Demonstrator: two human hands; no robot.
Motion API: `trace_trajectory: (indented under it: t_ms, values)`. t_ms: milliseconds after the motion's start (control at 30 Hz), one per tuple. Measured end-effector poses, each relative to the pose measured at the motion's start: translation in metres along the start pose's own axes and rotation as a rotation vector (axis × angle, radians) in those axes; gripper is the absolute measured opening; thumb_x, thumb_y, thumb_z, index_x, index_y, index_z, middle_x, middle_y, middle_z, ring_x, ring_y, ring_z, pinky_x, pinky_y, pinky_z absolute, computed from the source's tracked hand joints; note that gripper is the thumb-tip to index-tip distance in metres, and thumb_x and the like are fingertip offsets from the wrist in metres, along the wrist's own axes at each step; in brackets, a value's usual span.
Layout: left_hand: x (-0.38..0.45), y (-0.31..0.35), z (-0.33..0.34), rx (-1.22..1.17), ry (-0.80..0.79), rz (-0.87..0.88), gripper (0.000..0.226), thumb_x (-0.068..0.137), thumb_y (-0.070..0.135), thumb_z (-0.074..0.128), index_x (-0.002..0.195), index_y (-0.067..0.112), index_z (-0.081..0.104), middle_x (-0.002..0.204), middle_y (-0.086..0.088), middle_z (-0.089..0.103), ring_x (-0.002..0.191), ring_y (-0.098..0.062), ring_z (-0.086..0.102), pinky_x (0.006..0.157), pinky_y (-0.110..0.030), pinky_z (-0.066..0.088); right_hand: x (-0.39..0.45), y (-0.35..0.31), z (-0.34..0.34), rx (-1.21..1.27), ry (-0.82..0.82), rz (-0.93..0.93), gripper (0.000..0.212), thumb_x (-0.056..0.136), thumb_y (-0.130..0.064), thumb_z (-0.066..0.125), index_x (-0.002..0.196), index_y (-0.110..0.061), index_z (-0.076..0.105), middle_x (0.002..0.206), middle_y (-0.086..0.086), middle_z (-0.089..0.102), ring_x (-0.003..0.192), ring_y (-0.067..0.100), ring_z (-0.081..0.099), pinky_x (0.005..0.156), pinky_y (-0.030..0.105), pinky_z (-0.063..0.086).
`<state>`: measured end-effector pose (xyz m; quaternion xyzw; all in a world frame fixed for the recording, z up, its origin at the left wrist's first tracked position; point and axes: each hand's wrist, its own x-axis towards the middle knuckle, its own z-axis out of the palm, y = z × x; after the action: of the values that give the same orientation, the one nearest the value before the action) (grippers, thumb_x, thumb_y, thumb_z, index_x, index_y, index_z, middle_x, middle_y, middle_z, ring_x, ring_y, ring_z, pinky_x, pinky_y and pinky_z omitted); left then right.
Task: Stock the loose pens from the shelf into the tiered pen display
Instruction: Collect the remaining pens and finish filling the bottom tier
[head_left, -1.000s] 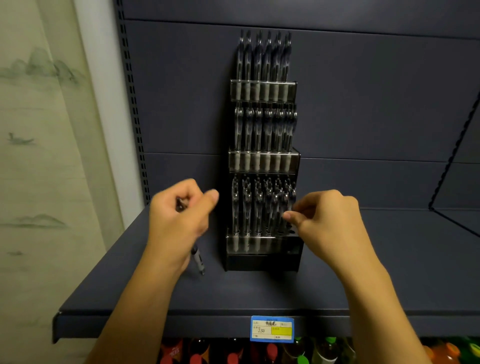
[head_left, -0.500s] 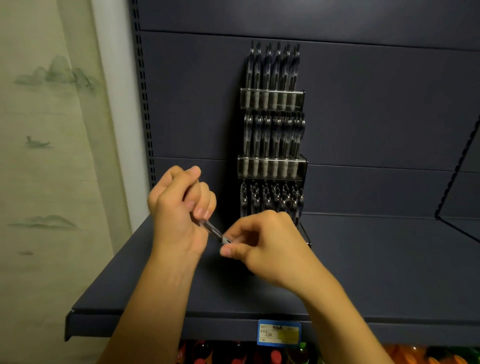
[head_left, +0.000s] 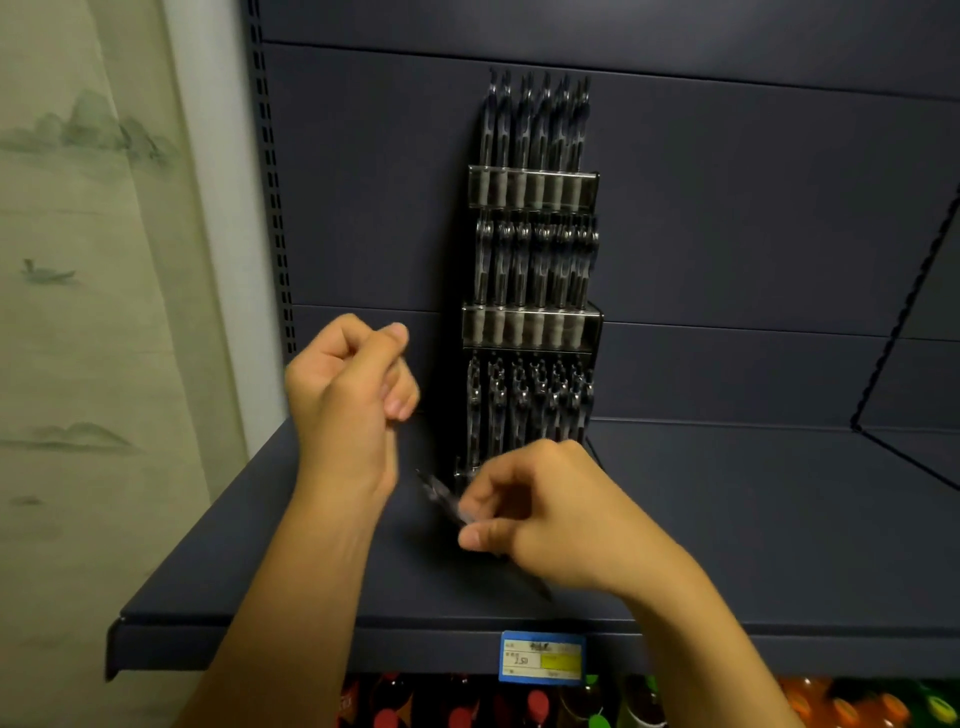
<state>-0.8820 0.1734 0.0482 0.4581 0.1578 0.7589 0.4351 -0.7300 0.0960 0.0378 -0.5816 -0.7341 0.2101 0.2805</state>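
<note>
at 6 o'clock of the tiered pen display (head_left: 532, 332), right hand (head_left: 561, 519) pinching a dark pen (head_left: 444, 496) w/ thumb + fingers, pen tilting toward 10 o'clock just above the shelf (head_left: 753, 519). at 9 o'clock of the display, left hand (head_left: 348, 400) hovering w/ fingers curled together, gripping nothing. display standing at the shelf's back, tiers packed w/ pens. price tag (head_left: 542, 656) hanging at 6 o'clock on the shelf edge.

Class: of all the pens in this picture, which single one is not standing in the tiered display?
The pen pinched in the right hand, slanted just above the shelf. The others stand upright in the tiered display.
</note>
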Motion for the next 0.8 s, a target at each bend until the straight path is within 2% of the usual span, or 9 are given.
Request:
trace_trajectory:
  t_ms: [100,200,233,300,400,567,700,800]
  values:
    - [0.013,-0.009,-0.019,0.395,0.061,0.181,0.04,0.09,0.003,0.063,0.062,0.002,0.033,0.052,-0.006,0.029,0.049,-0.024,0.025,0.047,-0.031,0.023,-0.003,0.011,-0.014,0.091,0.068,-0.006,0.011,0.086,-0.021,0.081,0.083,-0.029,0.075,0.079,-0.005,0.075,0.073,0.003,0.07,0.068,0.017,0.054]
    - [0.019,-0.027,-0.036,0.916,-0.097,0.242,0.037,0.086,0.012,0.069,0.06,0.006,0.043,0.05,-0.004,0.038,0.048,-0.011,0.032,0.05,-0.025,0.031,0.0,0.02,-0.032,0.263,0.255,0.02,0.013,0.088,-0.012,0.078,0.09,-0.024,0.077,0.076,-0.001,0.074,0.067,0.01,0.068,0.077,0.038,0.06]
    - [0.02,-0.032,-0.04,1.07,-0.177,0.215,0.037,0.085,0.016,0.07,0.058,0.011,0.045,0.049,-0.003,0.042,0.047,-0.011,0.035,0.051,-0.025,0.034,0.0,0.022,-0.038,0.33,0.311,0.029,0.018,0.089,-0.007,0.076,0.089,-0.025,0.076,0.072,-0.003,0.072,0.064,0.009,0.066,0.075,0.04,0.061]
    - [0.022,-0.038,-0.044,1.332,-0.335,0.109,0.034,0.084,0.027,0.07,0.059,0.018,0.049,0.053,0.003,0.051,0.053,-0.013,0.048,0.055,-0.028,0.039,0.0,0.026,-0.05,0.425,0.392,0.039,0.025,0.09,0.001,0.072,0.088,-0.024,0.073,0.069,-0.005,0.068,0.062,0.008,0.065,0.067,0.034,0.06]
    - [0.026,-0.042,-0.041,1.674,-0.517,-0.007,0.028,0.088,0.039,0.062,0.067,0.022,0.054,0.071,0.005,0.058,0.068,-0.016,0.053,0.058,-0.031,0.035,0.002,0.034,-0.067,0.485,0.49,0.042,0.014,0.091,0.001,0.07,0.095,-0.012,0.074,0.075,0.005,0.069,0.067,0.013,0.065,0.063,0.027,0.058]
    - [0.047,-0.055,-0.033,1.929,-0.709,-0.039,0.027,0.093,0.043,0.058,0.074,0.024,0.055,0.079,0.004,0.054,0.075,-0.02,0.055,0.065,-0.032,0.041,0.01,0.044,-0.078,0.492,0.626,0.068,0.002,0.092,-0.012,0.073,0.095,-0.011,0.072,0.072,-0.001,0.073,0.067,0.015,0.069,0.066,0.028,0.059]
    - [0.079,-0.068,-0.033,1.983,-0.801,-0.063,0.029,0.094,0.045,0.059,0.077,0.023,0.055,0.086,0.001,0.058,0.08,-0.023,0.058,0.069,-0.034,0.044,0.013,0.046,-0.077,0.457,0.658,0.073,0.008,0.088,-0.016,0.079,0.088,-0.017,0.071,0.069,-0.003,0.069,0.066,0.016,0.073,0.068,0.033,0.063]
    - [0.095,-0.075,-0.034,2.067,-0.878,-0.002,0.03,0.095,0.049,0.056,0.08,0.024,0.052,0.086,0.002,0.052,0.08,-0.023,0.054,0.069,-0.035,0.042,0.015,0.046,-0.077,0.422,0.663,0.075,0.011,0.088,-0.014,0.079,0.086,-0.019,0.07,0.072,-0.001,0.07,0.068,0.017,0.074,0.069,0.035,0.064]
